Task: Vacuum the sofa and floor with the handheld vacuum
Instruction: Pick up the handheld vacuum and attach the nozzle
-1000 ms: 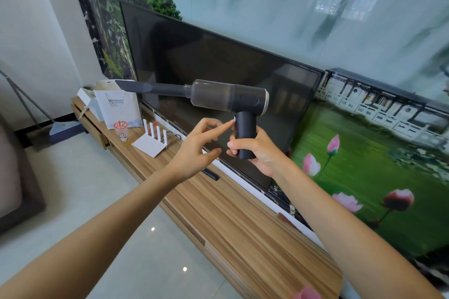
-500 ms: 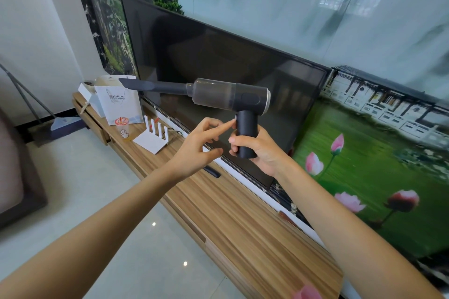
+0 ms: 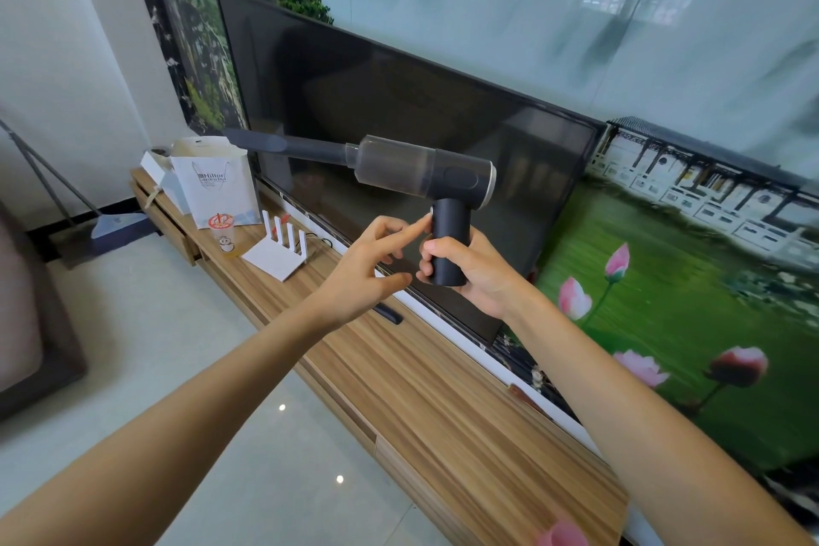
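Right hand (image 3: 476, 275) is gripping the handheld vacuum (image 3: 425, 177) by its dark cylindrical handle, fingers curled round the lower part; this grip is wrapping the handle fully. The vacuum is being held in the air in front of the television (image 3: 399, 102), above the wooden surface (image 3: 465, 426), handle pointing down and the long narrow nozzle pointing left.

Left hand (image 3: 368, 275) is reaching in from the left. Its index fingertip is touching the front of the handle just under the body, at a small pale spot; the other fingers are lying loosely bent, holding nothing, so this grip is spread.

On the surface, well left of the hands: a white paper bag (image 3: 217, 182), a plastic cup (image 3: 224, 233) just in front of it, a white router (image 3: 279, 248) with upright antennas. Pale tiled floor (image 3: 177, 368) is lying below; part of a dark sofa (image 3: 26, 332) is showing at the left edge.
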Tool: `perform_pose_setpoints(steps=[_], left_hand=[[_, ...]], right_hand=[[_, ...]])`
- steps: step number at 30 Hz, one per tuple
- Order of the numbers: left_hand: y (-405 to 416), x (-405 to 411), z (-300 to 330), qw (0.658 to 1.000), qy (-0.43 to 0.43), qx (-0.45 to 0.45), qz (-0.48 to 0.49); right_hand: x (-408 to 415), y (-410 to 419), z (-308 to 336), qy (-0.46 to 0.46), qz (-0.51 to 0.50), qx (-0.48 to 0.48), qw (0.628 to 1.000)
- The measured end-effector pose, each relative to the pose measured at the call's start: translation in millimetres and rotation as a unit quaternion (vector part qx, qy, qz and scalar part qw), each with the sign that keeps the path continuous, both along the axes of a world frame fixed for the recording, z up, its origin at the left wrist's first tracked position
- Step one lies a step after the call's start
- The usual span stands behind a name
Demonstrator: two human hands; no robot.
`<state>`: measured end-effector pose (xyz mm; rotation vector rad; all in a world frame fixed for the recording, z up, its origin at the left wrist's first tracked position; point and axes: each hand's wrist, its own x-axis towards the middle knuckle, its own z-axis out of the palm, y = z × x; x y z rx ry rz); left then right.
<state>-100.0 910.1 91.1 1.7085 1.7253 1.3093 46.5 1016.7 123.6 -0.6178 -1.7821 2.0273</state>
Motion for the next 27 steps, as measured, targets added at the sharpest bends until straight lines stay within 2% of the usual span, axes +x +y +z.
perform_pose_setpoints(steps=[24, 27], left_hand=[[5.1, -4.1, 4.3, 0.993, -0.051, -0.094, -0.053], [4.4, -6.0, 6.8, 0.99, -0.098, -0.086, -0.054]], right_hand=[[-1.5, 8.5, -2.5, -0.036, 0.009, 0.03, 0.999], [-1.0, 3.8, 0.4, -0.039, 0.031, 0.049, 0.998]])
